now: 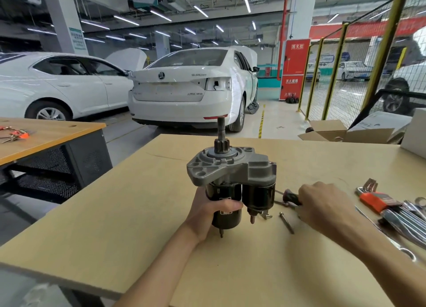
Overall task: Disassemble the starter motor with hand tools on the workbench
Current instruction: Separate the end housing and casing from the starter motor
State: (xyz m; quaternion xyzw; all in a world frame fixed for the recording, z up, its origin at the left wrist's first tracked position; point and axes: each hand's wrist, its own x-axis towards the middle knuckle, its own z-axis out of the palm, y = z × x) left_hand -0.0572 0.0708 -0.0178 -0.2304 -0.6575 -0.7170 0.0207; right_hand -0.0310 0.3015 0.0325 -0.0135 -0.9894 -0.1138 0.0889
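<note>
Starter motor [231,180] upright, mid-workbench [115,226].

Two bare forearms, no sleeves in view. Left hand [208,211] and right hand [322,205] ungloved; no rings, watch or wristband showing on either wrist.

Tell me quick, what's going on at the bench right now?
Left hand grips starter, upright, shaft up. Right hand grips screwdriver on bench. Loose bolt beside it. Nothing in the way.
</note>
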